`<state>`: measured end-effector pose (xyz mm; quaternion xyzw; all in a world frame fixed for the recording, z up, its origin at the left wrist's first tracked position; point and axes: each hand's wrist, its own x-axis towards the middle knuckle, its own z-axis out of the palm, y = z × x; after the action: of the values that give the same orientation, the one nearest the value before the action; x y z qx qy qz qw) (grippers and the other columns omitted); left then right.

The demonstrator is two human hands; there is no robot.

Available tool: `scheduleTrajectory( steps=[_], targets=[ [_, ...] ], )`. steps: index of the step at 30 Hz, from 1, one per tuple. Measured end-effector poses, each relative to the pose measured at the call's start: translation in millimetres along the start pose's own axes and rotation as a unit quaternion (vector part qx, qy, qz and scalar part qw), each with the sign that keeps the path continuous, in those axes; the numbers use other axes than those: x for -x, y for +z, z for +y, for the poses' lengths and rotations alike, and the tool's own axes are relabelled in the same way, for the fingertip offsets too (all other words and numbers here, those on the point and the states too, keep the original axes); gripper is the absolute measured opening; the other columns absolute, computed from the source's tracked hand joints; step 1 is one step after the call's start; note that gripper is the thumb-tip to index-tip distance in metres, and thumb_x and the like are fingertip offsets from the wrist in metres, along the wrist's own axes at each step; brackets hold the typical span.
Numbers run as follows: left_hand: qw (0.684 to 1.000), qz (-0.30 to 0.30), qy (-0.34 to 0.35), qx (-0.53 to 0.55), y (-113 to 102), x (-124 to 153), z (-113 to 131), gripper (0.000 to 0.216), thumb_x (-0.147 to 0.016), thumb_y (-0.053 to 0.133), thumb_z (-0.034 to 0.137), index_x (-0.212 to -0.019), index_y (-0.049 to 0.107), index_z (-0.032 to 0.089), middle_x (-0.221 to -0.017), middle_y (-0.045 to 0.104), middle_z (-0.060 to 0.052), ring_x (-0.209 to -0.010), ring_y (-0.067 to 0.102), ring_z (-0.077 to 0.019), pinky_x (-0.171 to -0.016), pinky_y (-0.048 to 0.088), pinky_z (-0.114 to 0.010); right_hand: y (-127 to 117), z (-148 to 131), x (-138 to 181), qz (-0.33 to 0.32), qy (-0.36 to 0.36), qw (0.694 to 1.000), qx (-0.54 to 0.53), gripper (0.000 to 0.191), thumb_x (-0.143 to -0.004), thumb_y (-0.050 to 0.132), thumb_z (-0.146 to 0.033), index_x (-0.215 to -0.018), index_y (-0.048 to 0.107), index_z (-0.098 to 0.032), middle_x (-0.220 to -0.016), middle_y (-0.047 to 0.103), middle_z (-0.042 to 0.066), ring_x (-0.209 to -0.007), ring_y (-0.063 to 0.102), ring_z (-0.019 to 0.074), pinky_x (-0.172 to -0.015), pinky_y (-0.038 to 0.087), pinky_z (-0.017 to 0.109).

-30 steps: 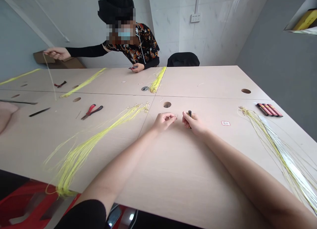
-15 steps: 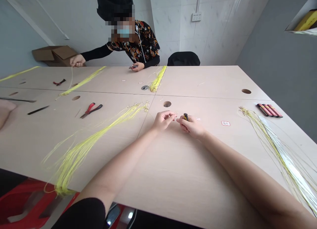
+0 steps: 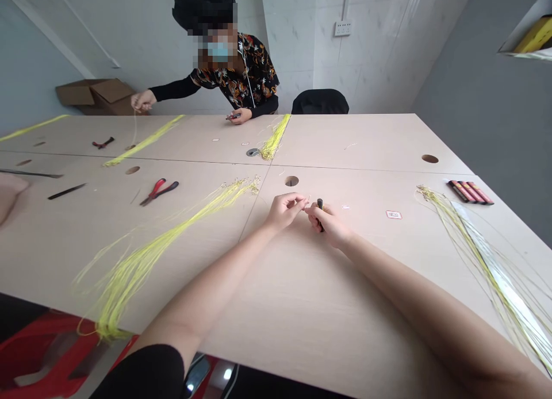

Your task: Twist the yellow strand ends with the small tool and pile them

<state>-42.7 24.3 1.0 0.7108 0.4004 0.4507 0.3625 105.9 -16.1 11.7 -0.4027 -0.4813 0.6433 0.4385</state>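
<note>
My left hand [image 3: 283, 210] rests on the light wooden table [image 3: 302, 295] with its fingers pinched on something small that I cannot make out. My right hand [image 3: 330, 225] lies just to its right, its fingers closed round a small dark tool [image 3: 319, 204] with a yellow band. The fingertips of the two hands almost touch. A long bundle of yellow strands [image 3: 172, 232] runs from beside my left hand toward the table's near left edge.
Red-handled pliers [image 3: 159, 191] lie to the left. More yellow strands [image 3: 487, 261] and dark red sticks [image 3: 469, 191] lie at the right. A person [image 3: 233, 71] across the table pulls a strand near a cardboard box [image 3: 97, 94]. Cable holes [image 3: 291, 181] dot the table.
My right hand has slid left until it nearly meets my left hand. The person across has drawn their outstretched hand in toward the table.
</note>
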Motion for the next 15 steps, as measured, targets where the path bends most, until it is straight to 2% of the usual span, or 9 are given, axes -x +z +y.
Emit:
scheduleTrajectory(
  steps=[6,10,15],
  targets=[
    [1.0,-0.001,0.008,-0.025,1.2,1.9,1.3,0.035,-0.081,0.056,0.046,-0.068,0.064,0.014,-0.058,0.056,0.0,-0.049,0.039,-0.0072,-0.048,0.031,-0.022,-0.5,1.0,-0.6,0.014,-0.039,0.999,0.004,0.03,-0.074,0.056,-0.038,-0.058,0.037,-0.021,-0.055,0.028,-0.005,-0.05,0.029,0.0091,-0.049,0.026,0.025],
    [1.0,0.002,0.016,-0.024,1.6,2.1,2.4,0.033,-0.081,0.057,0.045,-0.068,0.063,0.015,-0.058,0.056,0.001,-0.048,0.038,-0.0068,-0.048,0.031,-0.022,-0.7,1.6,-1.9,0.019,-0.028,0.999,-0.002,0.033,-0.077,0.047,-0.041,-0.054,0.039,-0.02,-0.053,0.031,-0.003,-0.049,0.035,0.01,-0.049,0.028,0.026],
    [0.999,0.002,0.019,-0.031,1.9,2.2,2.8,0.034,-0.081,0.057,0.045,-0.066,0.062,0.015,-0.058,0.055,0.001,-0.048,0.038,-0.0067,-0.048,0.03,-0.022,-1.9,2.7,-2.5,0.02,-0.032,0.999,-0.011,0.044,-0.076,0.058,-0.051,-0.054,0.035,-0.02,-0.055,0.035,-0.003,-0.049,0.04,0.0093,-0.049,0.032,0.025]
  ],
)
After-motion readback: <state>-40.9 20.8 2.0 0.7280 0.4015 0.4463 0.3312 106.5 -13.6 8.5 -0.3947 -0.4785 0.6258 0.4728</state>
